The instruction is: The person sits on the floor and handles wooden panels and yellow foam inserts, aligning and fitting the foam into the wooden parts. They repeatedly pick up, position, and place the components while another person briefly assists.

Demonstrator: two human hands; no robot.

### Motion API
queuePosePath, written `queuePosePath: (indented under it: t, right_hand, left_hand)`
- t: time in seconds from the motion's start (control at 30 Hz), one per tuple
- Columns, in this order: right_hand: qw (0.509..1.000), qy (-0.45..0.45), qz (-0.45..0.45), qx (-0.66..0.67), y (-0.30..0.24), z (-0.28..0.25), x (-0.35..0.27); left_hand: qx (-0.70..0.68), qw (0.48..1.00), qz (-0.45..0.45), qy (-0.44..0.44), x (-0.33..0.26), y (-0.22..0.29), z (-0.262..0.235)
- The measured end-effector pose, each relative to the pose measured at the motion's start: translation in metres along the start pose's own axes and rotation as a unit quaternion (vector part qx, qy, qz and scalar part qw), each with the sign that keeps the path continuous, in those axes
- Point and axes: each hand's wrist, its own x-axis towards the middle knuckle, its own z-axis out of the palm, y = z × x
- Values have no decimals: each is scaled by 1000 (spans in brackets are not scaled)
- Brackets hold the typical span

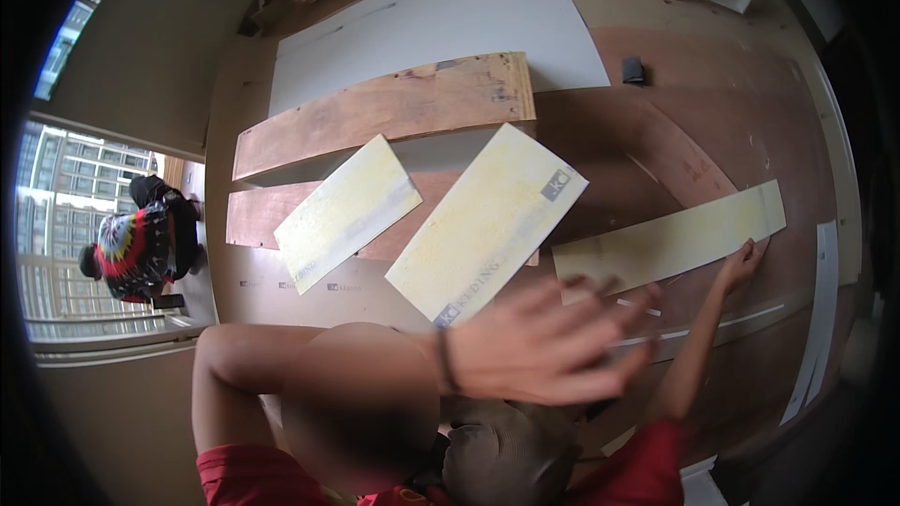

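Observation:
My right hand [742, 267] pinches the near edge of a long, narrow pale-yellow board [670, 239] at the right. Its fingertips on the far side of the board are hidden. In front of my body, my left hand [553, 349] is smeared by motion, its fingers spread and nothing seen in them. Beyond it lies a wide pale-yellow board [487, 220] with dark printed marks, and a smaller yellow board [349, 211] rests to its left. Both lie tilted across reddish-brown wooden pieces, including a long plank-faced box [384, 112].
A large white panel [441, 28] lies at the back. On the brown work surface are a small dark block [634, 70] and a reddish strip [689, 155]. White strips [814, 319] stand along the right edge. Another person [141, 242] crouches at the far left.

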Motion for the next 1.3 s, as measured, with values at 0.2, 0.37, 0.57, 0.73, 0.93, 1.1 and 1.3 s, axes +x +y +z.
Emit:
queuePosePath:
  t: [0.2,0.37,0.57,0.73,0.93,1.1,1.3]
  right_hand:
    - [838,-309,-444,69,-195,20,-231]
    - [661,-416,-622,-59,-254,23,-318]
    - [606,-437,-648,-150,-258,31,-332]
    - [589,-442,-653,-179,-267,32,-336]
    - [658,-365,-651,-98,-307,34,-366]
    - [522,-485,-679,-175,-352,89,-459]
    - [475,-553,-660,-180,-348,132,-509]
  left_hand:
    - [253,914,-257,188,-105,-52,-129]
    - [191,762,-455,419,-234,-41,-140]
    - [245,725,-504,400,-313,-20,-122]
    - [229,718,-520,403,-342,-26,-114]
    - [149,705,-548,425,-368,-34,-95]
    - [-210,579,-645,452,-368,-35,-68]
    - [-412,494,-591,487,-364,-40,-64]
